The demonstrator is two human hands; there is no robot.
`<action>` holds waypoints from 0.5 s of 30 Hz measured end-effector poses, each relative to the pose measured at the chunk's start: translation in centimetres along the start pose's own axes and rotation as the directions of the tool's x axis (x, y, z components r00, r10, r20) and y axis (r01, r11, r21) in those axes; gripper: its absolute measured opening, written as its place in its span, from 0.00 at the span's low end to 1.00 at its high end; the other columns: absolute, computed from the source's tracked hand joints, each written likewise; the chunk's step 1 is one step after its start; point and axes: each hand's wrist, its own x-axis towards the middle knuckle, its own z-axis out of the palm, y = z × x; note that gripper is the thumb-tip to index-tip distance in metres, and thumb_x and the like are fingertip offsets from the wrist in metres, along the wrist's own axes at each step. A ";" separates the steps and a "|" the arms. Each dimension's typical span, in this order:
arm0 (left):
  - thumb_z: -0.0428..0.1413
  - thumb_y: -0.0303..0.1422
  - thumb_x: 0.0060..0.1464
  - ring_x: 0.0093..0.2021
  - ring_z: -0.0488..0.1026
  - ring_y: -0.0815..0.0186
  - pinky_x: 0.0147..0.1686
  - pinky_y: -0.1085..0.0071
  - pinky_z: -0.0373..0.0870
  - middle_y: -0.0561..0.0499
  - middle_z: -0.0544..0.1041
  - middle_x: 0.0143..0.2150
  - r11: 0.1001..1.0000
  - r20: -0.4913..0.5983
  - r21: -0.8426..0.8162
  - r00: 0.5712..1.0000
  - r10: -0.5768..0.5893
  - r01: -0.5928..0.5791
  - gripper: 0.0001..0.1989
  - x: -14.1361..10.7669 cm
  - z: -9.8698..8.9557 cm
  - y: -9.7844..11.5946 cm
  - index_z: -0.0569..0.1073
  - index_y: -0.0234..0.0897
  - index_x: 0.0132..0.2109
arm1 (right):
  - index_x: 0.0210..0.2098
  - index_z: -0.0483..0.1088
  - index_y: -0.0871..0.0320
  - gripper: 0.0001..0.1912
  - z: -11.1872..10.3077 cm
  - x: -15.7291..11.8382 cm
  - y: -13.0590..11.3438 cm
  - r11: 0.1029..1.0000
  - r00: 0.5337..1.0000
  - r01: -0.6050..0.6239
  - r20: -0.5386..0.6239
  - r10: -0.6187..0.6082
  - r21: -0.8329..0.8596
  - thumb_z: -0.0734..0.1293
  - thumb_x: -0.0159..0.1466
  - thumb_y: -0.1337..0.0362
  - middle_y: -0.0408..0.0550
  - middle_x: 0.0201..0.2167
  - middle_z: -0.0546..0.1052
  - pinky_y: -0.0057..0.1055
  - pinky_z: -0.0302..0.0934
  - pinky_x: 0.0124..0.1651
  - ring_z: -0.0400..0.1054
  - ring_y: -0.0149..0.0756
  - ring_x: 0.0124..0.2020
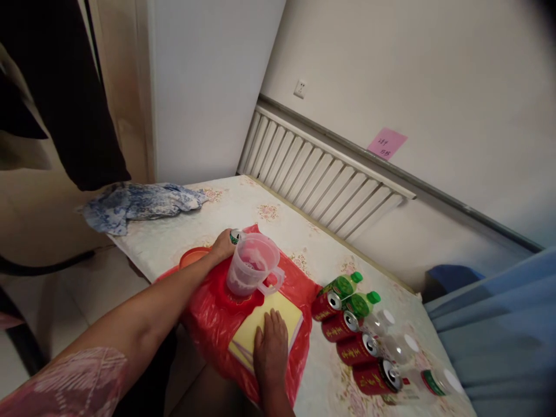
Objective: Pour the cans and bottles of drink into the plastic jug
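Observation:
My left hand is closed around a small green can behind the pitcher; only the can's silver top and part of its side show. A clear pinkish plastic measuring jug stands upright on the red plastic bag, its handle pointing right. My right hand lies flat, fingers stretched, on a yellow flat stack with pale edges; I cannot tell whether it is paper or cloth. An orange-red round rim shows beside my left wrist, partly hidden by it.
Several red drink cans form a row at the right. Behind them stand green-capped bottles and clear bottles. A blue-white cloth lies at the table's far left. A radiator and a blue curtain border the flowered tabletop.

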 end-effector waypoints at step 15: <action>0.64 0.38 0.41 0.46 0.74 0.58 0.45 0.65 0.70 0.46 0.76 0.46 0.987 -0.319 -0.160 0.946 -0.062 0.011 0.27 -7.3 -7.2 0.9 0.67 0.36 0.49 | 0.58 0.71 0.66 0.22 -0.2 0.2 -0.4 1.000 0.999 -0.022 0.025 0.022 -0.013 0.61 0.68 0.64 0.63 0.61 0.71 0.51 0.53 0.66 0.63 0.53 0.64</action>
